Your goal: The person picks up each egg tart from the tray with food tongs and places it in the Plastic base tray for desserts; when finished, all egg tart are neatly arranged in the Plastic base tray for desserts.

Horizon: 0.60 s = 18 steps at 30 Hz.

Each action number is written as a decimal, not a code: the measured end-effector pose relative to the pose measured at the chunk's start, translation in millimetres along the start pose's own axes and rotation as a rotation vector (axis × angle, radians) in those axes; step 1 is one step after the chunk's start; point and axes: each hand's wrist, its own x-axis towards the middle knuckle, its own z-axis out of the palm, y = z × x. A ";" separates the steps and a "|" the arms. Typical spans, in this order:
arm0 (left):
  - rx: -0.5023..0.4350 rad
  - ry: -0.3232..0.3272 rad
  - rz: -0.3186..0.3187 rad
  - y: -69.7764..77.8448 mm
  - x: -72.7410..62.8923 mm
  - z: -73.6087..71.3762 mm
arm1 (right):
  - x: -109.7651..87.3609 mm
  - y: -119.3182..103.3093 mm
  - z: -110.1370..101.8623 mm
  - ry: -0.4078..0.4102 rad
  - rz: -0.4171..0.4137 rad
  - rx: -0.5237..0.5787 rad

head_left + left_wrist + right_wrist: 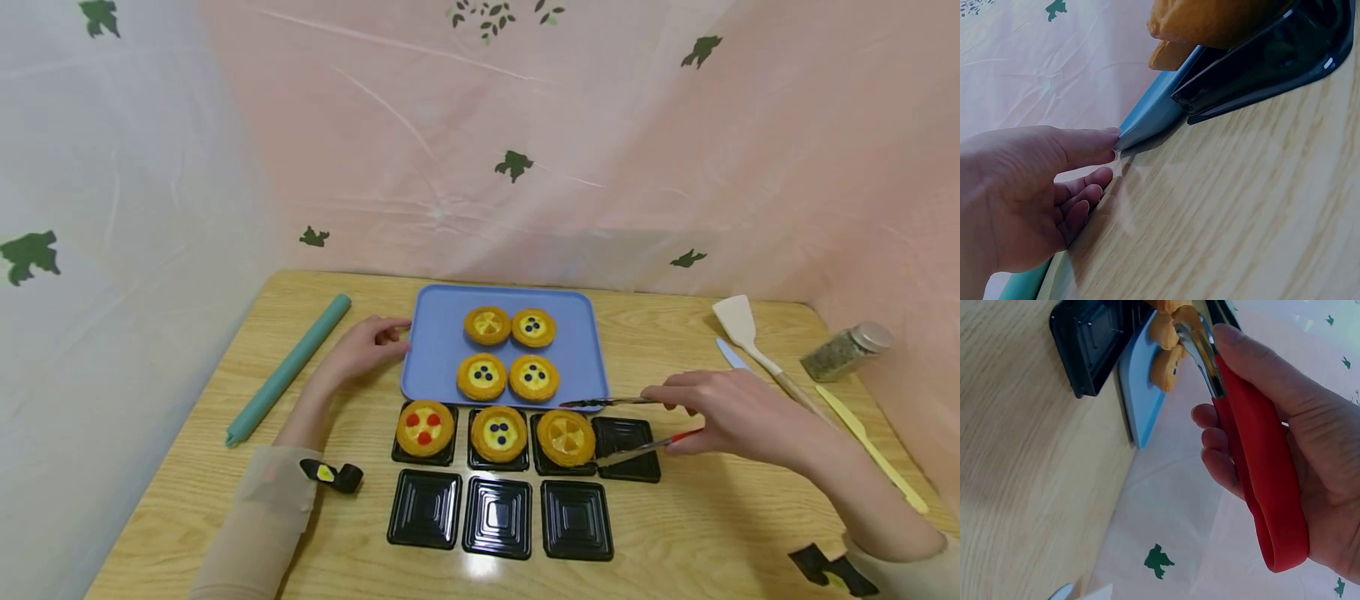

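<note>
My right hand (723,417) holds red-handled metal tongs (1260,450). Their arms are spread, with the tips at the back and front of a fruit-wedge tart (566,438), which sits on a black square tray (542,464). Whether the tips touch it I cannot tell. On the left, my left hand (367,346) touches the left edge of the blue tray (435,333) with its fingertips; in the left wrist view the other fingers hang loosely bent. A red-berry tart (424,429) and a blueberry tart (498,434) sit on black trays beside the wedge tart.
Several tarts, including a fruit-wedge tart (487,326), lie on the blue tray. A bare black tray (626,450) stands under the tongs; more form a front row (498,517). A green rolling pin (288,371) lies left; a spatula (738,321), yellow knife (873,450) and jar (843,352) are right.
</note>
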 end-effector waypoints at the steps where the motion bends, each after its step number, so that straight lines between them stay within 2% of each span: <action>1: 0.000 0.001 -0.001 -0.1 -0.1 0.0 | -0.7 0.2 -1.1 0.001 0.006 0.010; 6: -0.002 0.001 -0.003 -1.5 0.8 0.3 | -2.5 1.7 -6.5 0.015 0.056 0.045; 11: -0.005 0.002 -0.011 -1.7 1.2 0.5 | 0.0 2.1 -12.8 0.087 0.097 0.056; 18: -0.006 -0.003 -0.010 -1.2 1.1 1.3 | 16.8 -3.9 -22.5 0.123 0.261 0.163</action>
